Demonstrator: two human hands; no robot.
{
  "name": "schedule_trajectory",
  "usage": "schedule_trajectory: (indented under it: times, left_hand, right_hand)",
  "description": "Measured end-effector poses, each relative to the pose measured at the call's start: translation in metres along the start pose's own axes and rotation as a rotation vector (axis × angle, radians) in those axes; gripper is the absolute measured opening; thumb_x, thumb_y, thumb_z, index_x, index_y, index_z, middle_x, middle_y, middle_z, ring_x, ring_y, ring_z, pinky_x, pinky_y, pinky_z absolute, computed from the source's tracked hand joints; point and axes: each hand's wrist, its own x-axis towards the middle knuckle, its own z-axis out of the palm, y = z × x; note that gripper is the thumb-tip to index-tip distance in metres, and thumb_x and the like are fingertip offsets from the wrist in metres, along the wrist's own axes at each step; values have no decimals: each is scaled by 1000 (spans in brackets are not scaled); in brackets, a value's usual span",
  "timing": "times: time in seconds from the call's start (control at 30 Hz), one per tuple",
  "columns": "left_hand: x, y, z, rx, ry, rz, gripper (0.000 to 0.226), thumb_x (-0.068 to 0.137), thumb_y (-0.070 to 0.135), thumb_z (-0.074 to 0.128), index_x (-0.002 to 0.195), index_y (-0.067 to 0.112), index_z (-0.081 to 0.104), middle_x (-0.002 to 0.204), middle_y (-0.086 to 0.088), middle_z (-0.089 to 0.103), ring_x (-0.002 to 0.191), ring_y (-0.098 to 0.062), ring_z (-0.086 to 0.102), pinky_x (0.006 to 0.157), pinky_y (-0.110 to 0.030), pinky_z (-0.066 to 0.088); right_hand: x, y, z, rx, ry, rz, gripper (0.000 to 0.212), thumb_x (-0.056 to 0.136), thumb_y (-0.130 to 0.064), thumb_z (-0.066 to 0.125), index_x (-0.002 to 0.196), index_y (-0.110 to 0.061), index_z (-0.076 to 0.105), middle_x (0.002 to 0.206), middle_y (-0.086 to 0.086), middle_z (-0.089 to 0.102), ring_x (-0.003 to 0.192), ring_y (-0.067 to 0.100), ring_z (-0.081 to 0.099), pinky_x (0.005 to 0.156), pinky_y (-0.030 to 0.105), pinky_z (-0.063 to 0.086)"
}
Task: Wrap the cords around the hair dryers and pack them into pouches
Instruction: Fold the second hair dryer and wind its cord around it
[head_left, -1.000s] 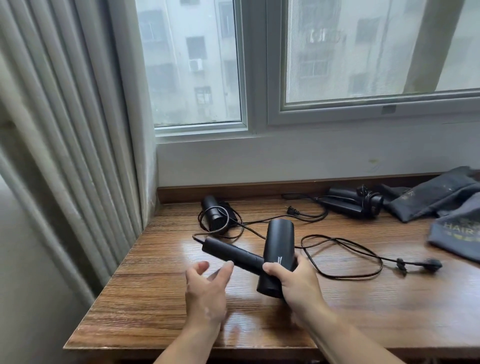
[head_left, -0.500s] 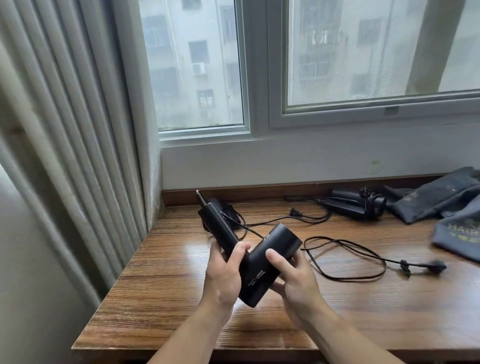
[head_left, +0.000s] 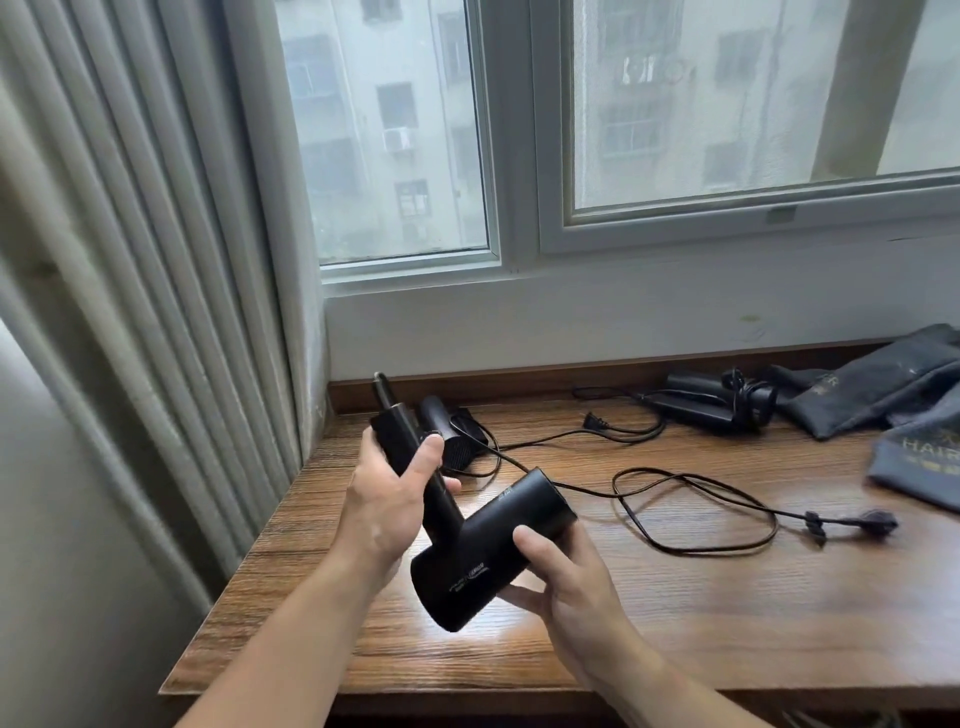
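We hold a hair dryer over the table's left. Its cord trails right; pouches lie far right.

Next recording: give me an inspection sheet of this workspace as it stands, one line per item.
surface: wooden table, glossy grain.
job's things: black hair dryer held above the table; second dryer lying at the back left; third dryer at the back right, cord looks wrapped round it; grey pouches crumpled at the right edge.
clutter: nothing seen.
grips: left hand wraps the held dryer's handle; right hand cups its barrel, thumb on top.
cables: loose cord loops across the table to a plug; second plug lies farther back.
surroundings: curtain at the left, window behind.
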Motion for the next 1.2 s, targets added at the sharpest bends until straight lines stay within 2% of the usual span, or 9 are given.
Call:
schedule_trajectory:
  times: [0.13, 0.23, 0.37, 0.5, 0.6, 0.73, 0.9, 1.03, 1.2]
  left_hand:
    - [1, -3, 12, 86, 56, 0, 18, 99, 25, 63, 107, 22, 46, 78, -10, 69, 67, -29, 73, 68, -56, 62]
    - [-7, -15, 21, 289, -123, 67, 19, 97, 26, 64, 108, 27, 47, 88, -13, 69, 76, -28, 70, 74, -51, 62]
    - [-6, -25, 20, 396, -266, 112, 20, 98, 46, 60, 111, 37, 47, 91, -2, 69, 84, -17, 68, 81, -39, 58]
    - [-18, -27, 28, 435, -383, 144, 39, 100, 48, 51, 136, 35, 41, 103, 7, 70, 92, 0, 65, 81, -13, 49]
    - [-16, -29, 26, 391, -405, 122, 53, 95, 63, 42, 143, 44, 36, 111, 9, 71, 102, -1, 66, 95, -26, 53]
    - [-25, -18, 19, 485, -506, 167, 78, 90, 57, 65, 154, 47, 22, 119, 18, 67, 109, 6, 63, 93, -14, 50]
    - [-47, -23, 17, 751, -345, 287, 137, 47, 72, 85, 156, 38, 9, 134, 22, 38, 122, -1, 43, 102, -24, 45]
    - [-38, -27, 11, 796, -200, 322, 131, 46, 62, 85, 153, 38, 12, 128, 17, 37, 118, -11, 41, 97, -29, 45]
    - [-16, -25, -41, 822, -478, 392, 125, 46, 43, 91, 148, 46, 20, 129, 21, 40, 121, -8, 46, 99, -33, 50]
  right_hand:
    - [3, 1, 11, 21, 123, -52, 64, 67, -48, 86, 116, -15, 62, 105, 10, 72, 99, 24, 70, 86, 50, 59]
    - [5, -6, 12, -40, 153, -120, 68, 63, -61, 88, 109, -17, 65, 97, 9, 69, 92, 27, 65, 88, 54, 55]
    - [4, -15, 2, 33, 92, -130, 56, 76, -40, 84, 111, -4, 59, 89, 11, 66, 79, 23, 67, 66, 35, 59]
    - [5, -13, -4, -84, 72, -156, 51, 72, -50, 81, 110, -18, 67, 109, 16, 72, 102, 38, 69, 90, 55, 58]
    - [5, -12, -5, -85, 84, -170, 47, 74, -48, 79, 111, -20, 68, 111, 15, 73, 107, 37, 70, 96, 57, 55]
    - [6, -11, -4, 41, 136, -160, 62, 71, -48, 85, 117, -11, 64, 116, 24, 70, 109, 46, 67, 96, 69, 50]
    - [7, -11, 11, 68, 176, -181, 69, 67, -52, 88, 119, -15, 62, 116, 20, 71, 110, 41, 68, 98, 64, 52]
    - [0, -5, 12, 7, -46, -59, 59, 86, -56, 69, 132, -21, 57, 130, 6, 68, 126, 23, 62, 106, 49, 50]
    - [14, -29, -27, -531, -11, -170, 46, 89, -30, 55, 134, -42, 49, 139, -11, 55, 120, 5, 58, 100, 39, 53]
